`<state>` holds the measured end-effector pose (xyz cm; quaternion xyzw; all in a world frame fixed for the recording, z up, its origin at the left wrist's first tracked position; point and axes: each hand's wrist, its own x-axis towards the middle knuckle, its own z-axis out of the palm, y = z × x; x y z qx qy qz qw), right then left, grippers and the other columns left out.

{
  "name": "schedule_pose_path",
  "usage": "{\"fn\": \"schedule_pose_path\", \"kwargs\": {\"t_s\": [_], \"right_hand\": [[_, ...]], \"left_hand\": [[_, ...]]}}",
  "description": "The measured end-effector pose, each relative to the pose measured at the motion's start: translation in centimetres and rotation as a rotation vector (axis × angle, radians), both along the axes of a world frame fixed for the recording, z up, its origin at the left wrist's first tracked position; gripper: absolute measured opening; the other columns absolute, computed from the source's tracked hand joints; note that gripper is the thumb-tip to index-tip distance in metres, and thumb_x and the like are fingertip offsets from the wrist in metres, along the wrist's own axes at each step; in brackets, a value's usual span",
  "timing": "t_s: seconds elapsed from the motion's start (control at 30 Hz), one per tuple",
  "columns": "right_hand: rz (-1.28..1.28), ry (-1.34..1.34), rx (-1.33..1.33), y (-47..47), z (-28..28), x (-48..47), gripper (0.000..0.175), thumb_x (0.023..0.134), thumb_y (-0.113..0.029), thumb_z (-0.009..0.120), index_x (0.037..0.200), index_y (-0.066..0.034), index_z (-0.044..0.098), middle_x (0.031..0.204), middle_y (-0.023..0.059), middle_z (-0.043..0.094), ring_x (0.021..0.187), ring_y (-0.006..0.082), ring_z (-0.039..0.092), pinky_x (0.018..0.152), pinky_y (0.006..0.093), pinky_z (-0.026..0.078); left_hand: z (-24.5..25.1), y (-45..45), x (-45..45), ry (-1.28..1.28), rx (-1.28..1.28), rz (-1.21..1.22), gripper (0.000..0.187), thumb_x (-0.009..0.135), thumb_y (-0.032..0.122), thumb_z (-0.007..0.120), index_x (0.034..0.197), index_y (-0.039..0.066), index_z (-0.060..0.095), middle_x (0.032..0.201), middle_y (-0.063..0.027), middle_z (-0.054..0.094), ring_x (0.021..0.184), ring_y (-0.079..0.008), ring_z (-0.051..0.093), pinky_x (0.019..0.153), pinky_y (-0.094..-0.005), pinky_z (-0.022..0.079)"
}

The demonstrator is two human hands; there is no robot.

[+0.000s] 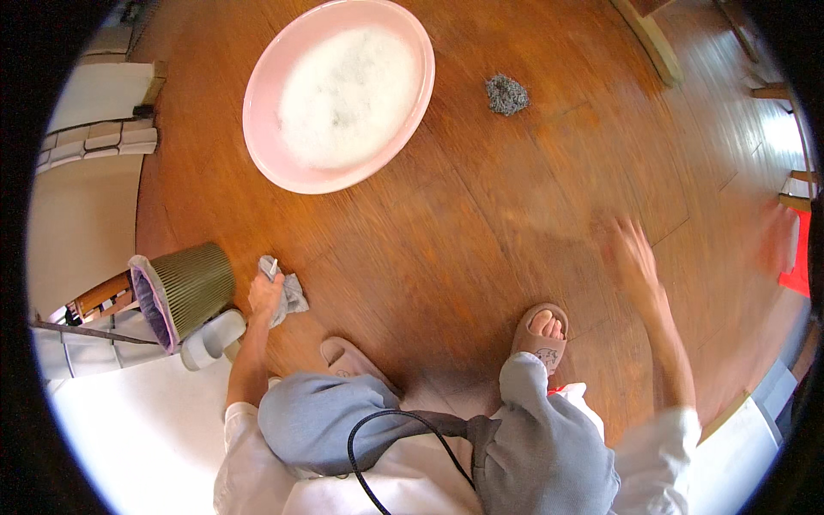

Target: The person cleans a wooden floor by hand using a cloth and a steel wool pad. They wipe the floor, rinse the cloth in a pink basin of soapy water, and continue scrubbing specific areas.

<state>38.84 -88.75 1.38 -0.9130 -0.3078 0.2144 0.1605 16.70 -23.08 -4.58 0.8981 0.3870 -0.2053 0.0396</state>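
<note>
My left hand [265, 294] grips a grey cloth [293, 297], which hangs in folds beside the fingers. A small white tip [273, 267], too small to identify, pokes up at the top of that hand. Out to the right, my right hand [631, 254] is blurred, its fingers stretched out over the floor with no object seen in it. Ahead stands a pink plastic basin [261, 138] of water under white suds [351, 96]. To the basin's right, a crumpled dark grey fuzzy clump, perhaps a scouring pad [506, 95], rests on the wooden floor [438, 244].
A ribbed olive waste bin [196, 290] with a liner lies tilted at left, near a pale slipper [212, 339]. Below me are brown slippers, one at left [357, 367] and one on my foot [541, 322]. A wooden leg [650, 42] and a red object [800, 254] stand right.
</note>
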Motion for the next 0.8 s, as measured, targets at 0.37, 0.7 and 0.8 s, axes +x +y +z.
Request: {"fn": "schedule_pose_path", "kwargs": {"t_s": [0.37,0.7,0.8], "right_hand": [[-0.255,-0.488,0.191,13.0,-14.6,14.8,0.058,0.106,-0.043,0.047,0.15,-0.0059,0.048,0.16,0.0115,0.043,0.149,0.0305,0.036,0.121,0.0499,0.027],[-0.452,-0.582,-0.317,-3.3,-13.9,12.0,0.055,0.104,-0.039,0.048,0.145,-0.0025,0.049,0.155,0.0183,0.044,0.146,0.0374,0.039,0.12,0.0605,0.026],[-0.319,-0.444,0.318,7.4,-13.8,2.8,0.057,0.099,-0.029,0.052,0.146,0.0026,0.048,0.153,0.0203,0.049,0.146,0.0407,0.041,0.125,0.0589,0.023]], "left_hand": [[5.3,-4.9,0.6,-0.187,-0.214,-0.074,0.039,0.089,0.031,0.071,0.102,-0.006,0.072,0.087,-0.0218,0.074,0.083,-0.033,0.073,0.079,-0.0455,0.055],[5.9,-14.7,10.5,0.087,-0.279,-0.372,0.045,0.089,0.034,0.071,0.107,-0.007,0.07,0.096,-0.0283,0.073,0.096,-0.0439,0.071,0.084,-0.0494,0.054],[6.8,-19.1,12.9,0.155,-0.374,-0.529,0.043,0.089,0.034,0.071,0.106,-0.006,0.069,0.098,-0.0284,0.072,0.096,-0.0452,0.07,0.083,-0.0497,0.054]]}}
